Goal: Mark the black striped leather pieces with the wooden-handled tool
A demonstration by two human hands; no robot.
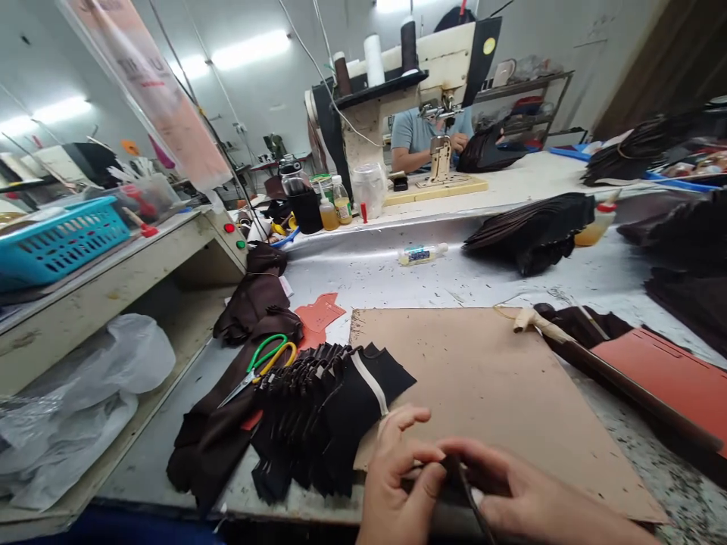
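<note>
Low in the head view, my left hand [400,481] pinches a small dark brown piece of leather or cloth [453,478] between thumb and fingers. My right hand [508,484] grips the same piece from the other side, and its edge hangs down between the hands. Most of the piece is hidden by my fingers. Both hands are over the near edge of a tan board [454,378]. Just left of my left hand lies a fanned row of black cut pieces [346,424], the top one bearing a cream strip [370,384].
Scissors [264,362] with green and yellow handles lie on dark material at left. A hammer-like tool [539,324] and red sheet [664,371] are at right. Behind stand dark stacks [528,231], a glue tube [423,253] and a sewing machine [363,129], where another person works.
</note>
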